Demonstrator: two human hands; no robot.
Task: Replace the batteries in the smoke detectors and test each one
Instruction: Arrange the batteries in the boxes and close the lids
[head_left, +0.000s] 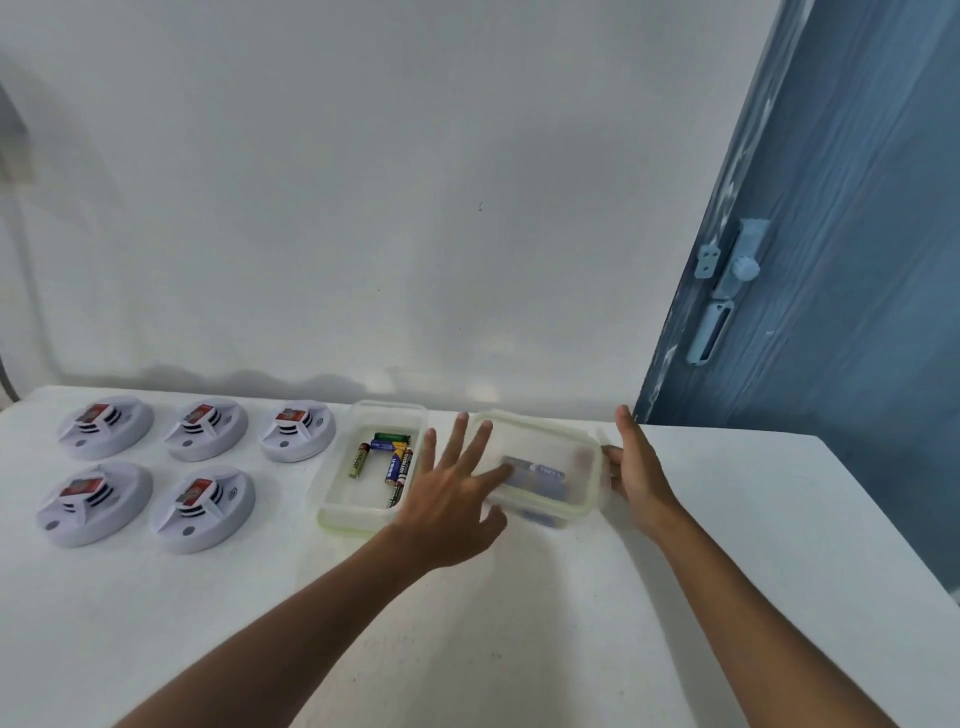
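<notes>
Left of the open box (332, 514), five detectors (200, 506) are lying in two rows on the table (727, 545). Loose batteries (387, 457) are resting inside that box. Just right of it, the left hand (449, 512) is spreading flat over the lidded box (545, 441), while the right hand (641, 470) is gripping its far end.

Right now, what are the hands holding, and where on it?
The lidded clear plastic container: left hand spread on its lid's near-left part, right hand at its right end. Neither visibly lifts it.
</notes>
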